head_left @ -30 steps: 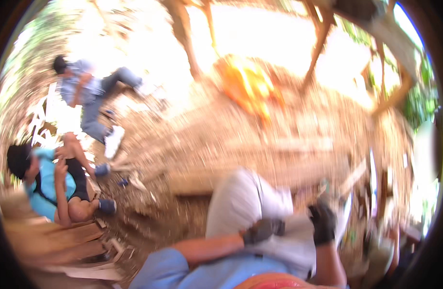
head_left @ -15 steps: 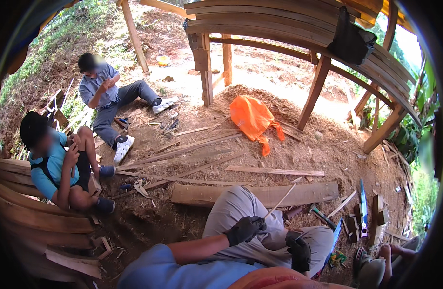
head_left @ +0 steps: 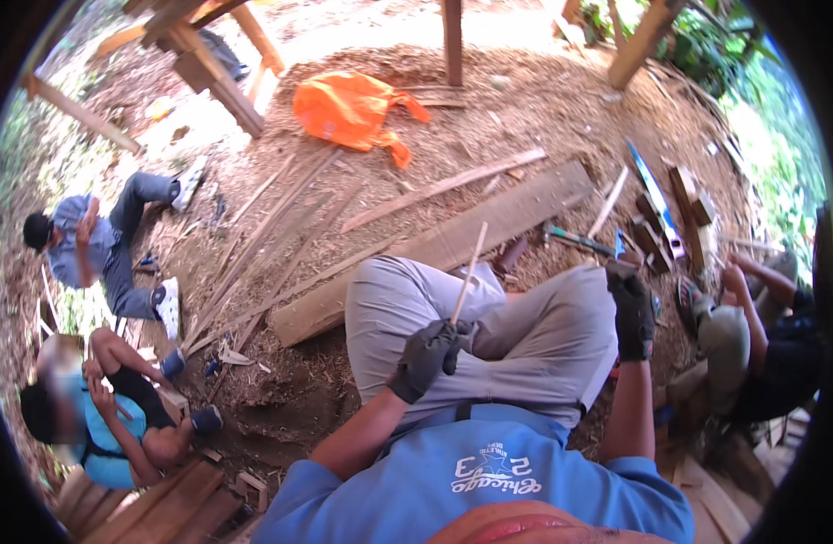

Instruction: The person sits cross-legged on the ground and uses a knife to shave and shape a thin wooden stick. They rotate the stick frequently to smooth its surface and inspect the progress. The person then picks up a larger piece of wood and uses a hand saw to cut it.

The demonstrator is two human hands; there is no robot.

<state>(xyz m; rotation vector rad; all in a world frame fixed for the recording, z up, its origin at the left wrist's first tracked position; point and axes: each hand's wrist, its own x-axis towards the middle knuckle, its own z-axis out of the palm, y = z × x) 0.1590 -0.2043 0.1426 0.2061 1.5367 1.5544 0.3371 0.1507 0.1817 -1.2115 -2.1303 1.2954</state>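
My left hand (head_left: 427, 360), in a dark glove, is closed round the lower end of a thin pale wooden stick (head_left: 471, 272). The stick points up and away from me, above my crossed legs. My right hand (head_left: 632, 313), gloved too, has moved out beside my right knee with its fingers curled. Something small and brownish shows at its fingertips, too unclear to name. Just beyond that hand lies a tool with a green and black handle (head_left: 580, 238). A brown rounded piece (head_left: 510, 256) rests on the ground past my shins.
A thick plank (head_left: 426, 267) lies before my legs, with thin strips (head_left: 444, 189) beyond. An orange bag (head_left: 344, 109) sits on wood shavings. At right are a long blue-and-white tool (head_left: 657, 199) and wooden blocks (head_left: 650, 243). Two people sit at left, another at right.
The view has tilted down and turned. My right hand has gone from my lap out to the right knee. My left hand still holds the stick, now more upright.
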